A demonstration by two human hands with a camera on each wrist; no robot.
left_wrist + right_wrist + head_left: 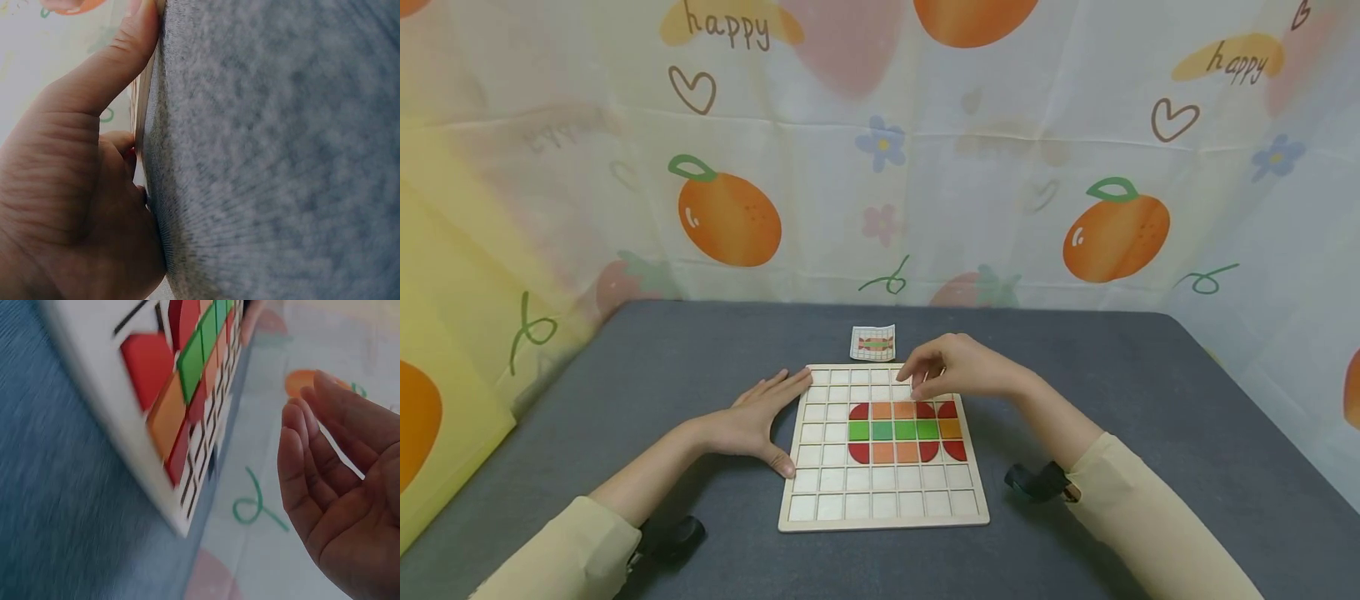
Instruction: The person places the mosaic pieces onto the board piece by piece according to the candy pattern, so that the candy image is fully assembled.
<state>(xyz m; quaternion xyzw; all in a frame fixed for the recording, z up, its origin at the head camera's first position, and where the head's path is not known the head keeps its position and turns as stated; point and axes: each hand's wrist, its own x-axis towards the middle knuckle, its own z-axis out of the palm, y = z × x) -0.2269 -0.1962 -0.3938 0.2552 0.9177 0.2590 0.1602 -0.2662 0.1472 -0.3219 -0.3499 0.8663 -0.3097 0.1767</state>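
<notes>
A pale wooden grid board (835, 479) lies on the dark table. Coloured tiles fill three short rows right of its middle: rounded red tiles (859, 452), salmon tiles (883, 452), green tiles (906, 430), a teal tile (883, 430) and an orange tile (951, 428). Along the board's left edge my left hand (748, 425) is spread, fingertips at the upper corner and thumb lower on the rim. Above the upper right part of the board hovers my right hand (958, 367), fingers loosely bent. Nothing shows between its fingertips in the right wrist view.
Just behind the board lies a small card (872, 343) printed with a coloured pattern on a grid. A printed cloth (925, 183) hangs behind the grey table (722, 533). Each wrist wears a black device (1037, 482).
</notes>
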